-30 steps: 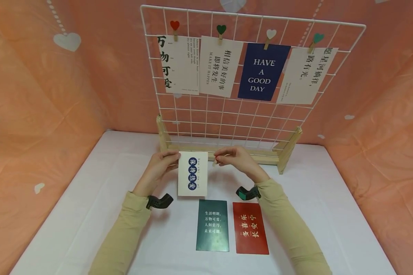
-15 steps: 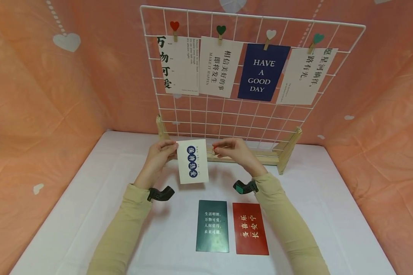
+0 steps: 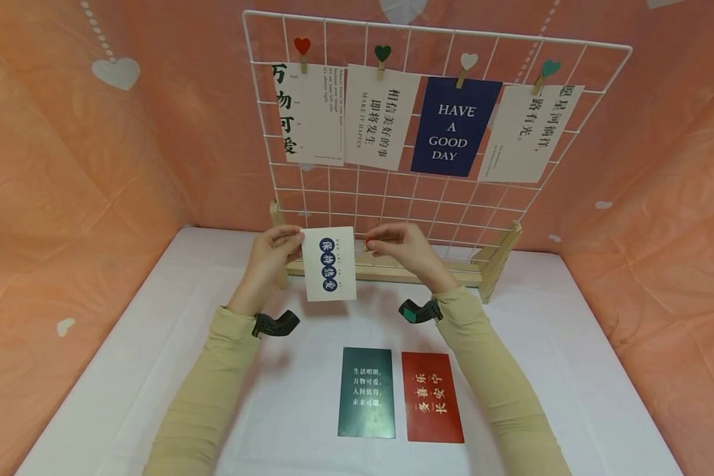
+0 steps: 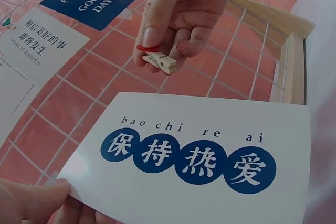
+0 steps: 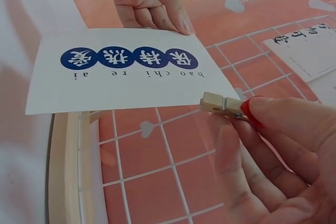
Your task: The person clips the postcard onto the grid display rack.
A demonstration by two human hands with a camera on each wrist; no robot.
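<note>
My left hand (image 3: 268,261) pinches a white card (image 3: 346,268) by its upper left corner, thumb on the printed face. Blue circles with white characters run down the card, beside small "bao chi re ai" lettering. Just to the right of it, my right hand (image 3: 401,248) pinches a small wooden clothespin (image 5: 214,102) topped with a red heart (image 4: 148,48). In the right wrist view, the clothespin's tip overlaps the card's edge. Both hands are raised in front of the lower part of a white wire grid (image 3: 437,28).
Clothespins with hearts hold several cards along the grid's top, among them a blue card (image 3: 457,125). Wooden feet (image 3: 501,261) support the grid at the table's back. A green card (image 3: 365,423) and a red card (image 3: 434,430) lie on the white table (image 3: 274,423).
Both hands have risen toward the grid, carrying the white card and the clothespin upward and away from the table. The green and red cards stay where they were.
</note>
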